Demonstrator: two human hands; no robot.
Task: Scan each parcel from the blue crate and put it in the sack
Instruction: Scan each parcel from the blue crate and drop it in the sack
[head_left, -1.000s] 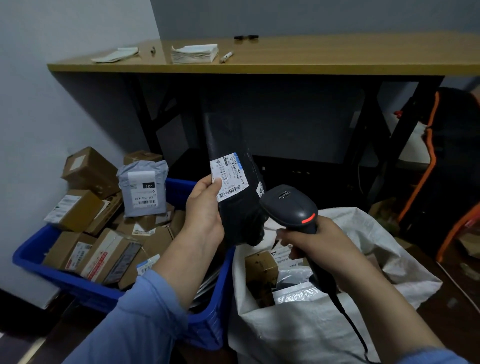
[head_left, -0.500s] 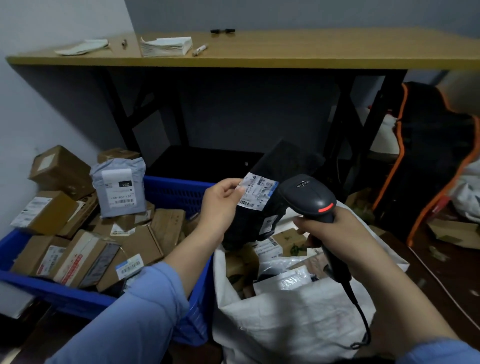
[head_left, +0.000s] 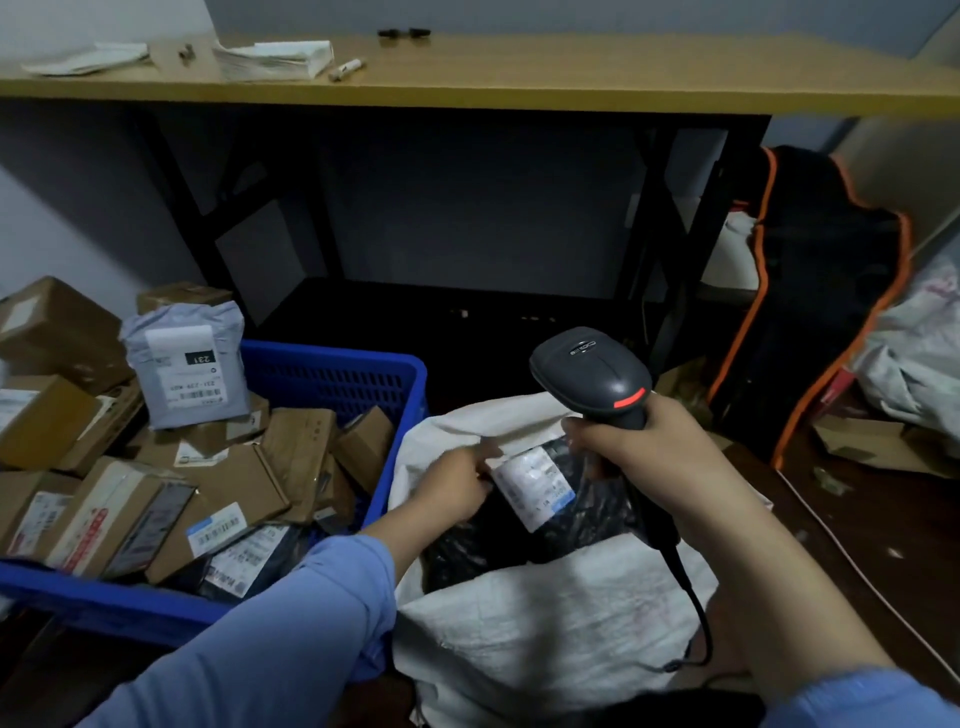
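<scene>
A black plastic parcel (head_left: 566, 525) with a white label lies inside the mouth of the white woven sack (head_left: 550, 639). My left hand (head_left: 457, 486) is down in the sack opening and pinches the parcel at the label's edge. My right hand (head_left: 639, 452) grips a dark grey barcode scanner (head_left: 592, 371) with a red stripe, held just above the sack's right rim. The blue crate (head_left: 337, 374) stands to the left, heaped with several brown cardboard boxes (head_left: 228, 483) and a grey mailer bag (head_left: 187, 364).
A wooden table (head_left: 571, 78) spans the back, with papers, a marker and small items on top. A black and orange bag (head_left: 810, 322) stands at the right, beside a white bag and flattened cardboard on the floor. The scanner's cable hangs over the sack.
My left hand has lowered the black parcel from in front of the scanner down into the sack. The scanner hand stays at about the same height above the sack.
</scene>
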